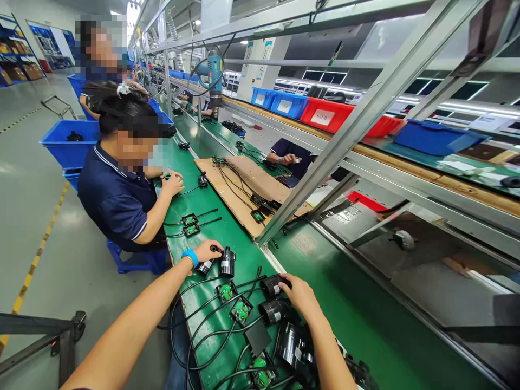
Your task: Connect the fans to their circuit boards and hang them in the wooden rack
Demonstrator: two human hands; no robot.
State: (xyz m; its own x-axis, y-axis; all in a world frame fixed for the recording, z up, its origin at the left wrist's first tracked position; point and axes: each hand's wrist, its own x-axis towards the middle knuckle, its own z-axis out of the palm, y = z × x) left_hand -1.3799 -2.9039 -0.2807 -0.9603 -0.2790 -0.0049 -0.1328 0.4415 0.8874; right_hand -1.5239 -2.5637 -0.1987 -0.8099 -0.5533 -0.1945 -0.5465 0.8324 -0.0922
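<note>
Head view, only one on record.

Our left hand (207, 250), blue wristband (190, 256) at the wrist, sits at the near edge of the green belt (357, 314). Its fingers are curled shut round a small labelled cylinder (205, 266), which lies tilted under the palm. An upright cylinder (227, 261) stands just beside it, apart from the fingers.

Our right hand (300, 295) lies further along the belt, fingertips laid over the top of a black housing (273, 285). We cannot tell whether the thumb closes beneath it. A second housing (274, 310) lies just below, touching or nearly so.

Between the hands are two green circuit boards (226, 292), trailing black cables (219, 332) that loop over the belt edge.

Handling, our judgement: the cylinders look like moulded plastic, light and stiff, with a glossy and perhaps slippery skin. We would take them round the barrel. The boards look fragile, so we would hold them by the edges, not by the cable joint. The cables are limp and likely to snag.

Beyond, a co-worker (117, 200) in a navy shirt sits at the belt, hands on similar parts. A cardboard sheet (244, 179) carries more wired pieces.
</note>
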